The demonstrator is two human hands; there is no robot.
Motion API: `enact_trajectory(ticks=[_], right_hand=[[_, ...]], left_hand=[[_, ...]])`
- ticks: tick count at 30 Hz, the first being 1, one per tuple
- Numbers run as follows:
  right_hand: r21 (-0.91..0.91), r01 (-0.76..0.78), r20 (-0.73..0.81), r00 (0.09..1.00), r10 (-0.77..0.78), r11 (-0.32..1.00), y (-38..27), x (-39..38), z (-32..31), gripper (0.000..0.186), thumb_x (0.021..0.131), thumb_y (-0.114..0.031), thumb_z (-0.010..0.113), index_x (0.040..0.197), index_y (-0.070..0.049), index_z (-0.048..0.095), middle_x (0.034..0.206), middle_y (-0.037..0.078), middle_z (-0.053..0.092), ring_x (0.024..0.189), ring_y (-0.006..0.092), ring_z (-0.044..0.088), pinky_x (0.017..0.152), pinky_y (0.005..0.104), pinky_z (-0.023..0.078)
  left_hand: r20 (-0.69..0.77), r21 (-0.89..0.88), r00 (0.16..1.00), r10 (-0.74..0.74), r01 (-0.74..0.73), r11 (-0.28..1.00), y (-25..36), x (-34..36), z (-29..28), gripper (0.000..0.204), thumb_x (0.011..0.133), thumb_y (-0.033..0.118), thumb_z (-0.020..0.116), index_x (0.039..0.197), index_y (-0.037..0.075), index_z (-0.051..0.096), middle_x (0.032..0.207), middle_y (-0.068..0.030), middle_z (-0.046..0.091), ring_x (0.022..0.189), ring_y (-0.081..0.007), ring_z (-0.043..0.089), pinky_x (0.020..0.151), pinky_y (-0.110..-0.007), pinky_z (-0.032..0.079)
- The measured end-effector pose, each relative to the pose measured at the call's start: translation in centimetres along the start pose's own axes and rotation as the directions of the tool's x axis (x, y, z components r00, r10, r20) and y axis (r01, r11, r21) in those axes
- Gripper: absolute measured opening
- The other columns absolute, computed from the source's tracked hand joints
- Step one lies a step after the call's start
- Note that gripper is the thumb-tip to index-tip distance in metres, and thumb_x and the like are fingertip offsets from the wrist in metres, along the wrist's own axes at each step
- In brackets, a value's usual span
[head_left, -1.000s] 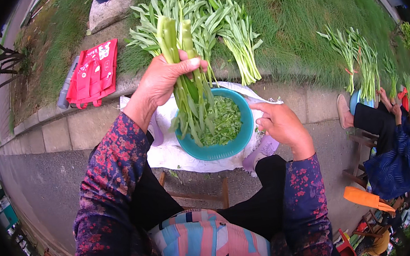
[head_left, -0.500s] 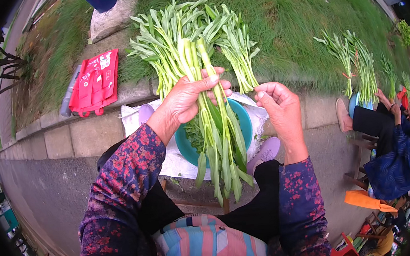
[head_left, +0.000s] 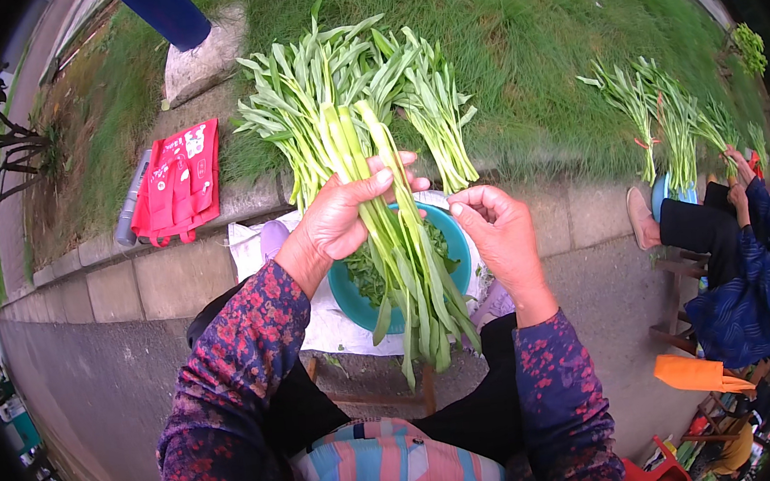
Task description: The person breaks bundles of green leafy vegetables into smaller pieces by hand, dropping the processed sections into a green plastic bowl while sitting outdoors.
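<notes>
My left hand (head_left: 335,219) is closed round a bunch of water spinach (head_left: 394,240), thumb across the pale stems. Its cut ends point away from me and the long leaves droop toward my lap. Just right of the bunch, apart from its stems, my right hand (head_left: 506,245) has thumb and forefinger pinched together; anything between them is too small to make out. Beneath the bunch stands a teal basin (head_left: 351,310) with loose green leaves inside, on a white woven sheet (head_left: 245,254). More water spinach (head_left: 284,102) lies beyond on the grass, with a separate bundle (head_left: 439,129) beside it.
A red bag (head_left: 178,186) and a grey bottle (head_left: 133,204) lie at the left by the stone kerb (head_left: 166,273). A blue post (head_left: 164,11) rises from a stone base. At the right a seated person (head_left: 751,289) handles greens (head_left: 681,152); an orange bag (head_left: 694,373) hangs nearby.
My right hand has moved slightly left and down, closer to the bunch. The bunch and my left hand have dropped a little. The co-worker's hands have shifted up to the greens.
</notes>
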State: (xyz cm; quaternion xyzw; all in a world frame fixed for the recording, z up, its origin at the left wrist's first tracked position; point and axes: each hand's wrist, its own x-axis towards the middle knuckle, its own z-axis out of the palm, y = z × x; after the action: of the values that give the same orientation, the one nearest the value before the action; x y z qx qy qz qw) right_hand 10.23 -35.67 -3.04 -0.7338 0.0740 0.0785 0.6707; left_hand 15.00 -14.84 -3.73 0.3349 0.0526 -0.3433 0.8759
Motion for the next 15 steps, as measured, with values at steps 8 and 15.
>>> enact_trajectory(ticks=[8, 15], right_hand=[[-0.043, 0.053, -0.003, 0.999, -0.053, 0.998, 0.4, -0.6, 1.2, 0.015, 0.085, -0.012, 0.065, 0.091, 0.002, 0.065, 0.078, 0.001, 0.063, 0.067, 0.0045, 0.053, 0.061, 0.0211, 0.044], [-0.046, 0.04, 0.053, 0.998, -0.038, 0.998, 0.0, -0.6, 1.5, 0.017, 0.088, -0.015, 0.063, 0.093, 0.001, 0.065, 0.075, -0.003, 0.059, 0.067, 0.0034, 0.051, 0.062, 0.0193, 0.043]], left_hand=[[0.012, 0.053, 1.0, 0.024, -0.024, 0.998, 0.0, 0.2, 0.6, 0.059, 0.083, 0.021, 0.067, 0.131, -0.003, 0.041, 0.116, -0.0155, 0.058, 0.114, -0.0301, 0.054, 0.098, -0.046, 0.043], [0.022, 0.086, 1.0, 0.022, -0.024, 0.996, -0.2, 0.1, 0.5, 0.054, 0.084, 0.019, 0.066, 0.128, -0.003, 0.044, 0.12, -0.0178, 0.056, 0.115, -0.029, 0.053, 0.099, -0.042, 0.043]])
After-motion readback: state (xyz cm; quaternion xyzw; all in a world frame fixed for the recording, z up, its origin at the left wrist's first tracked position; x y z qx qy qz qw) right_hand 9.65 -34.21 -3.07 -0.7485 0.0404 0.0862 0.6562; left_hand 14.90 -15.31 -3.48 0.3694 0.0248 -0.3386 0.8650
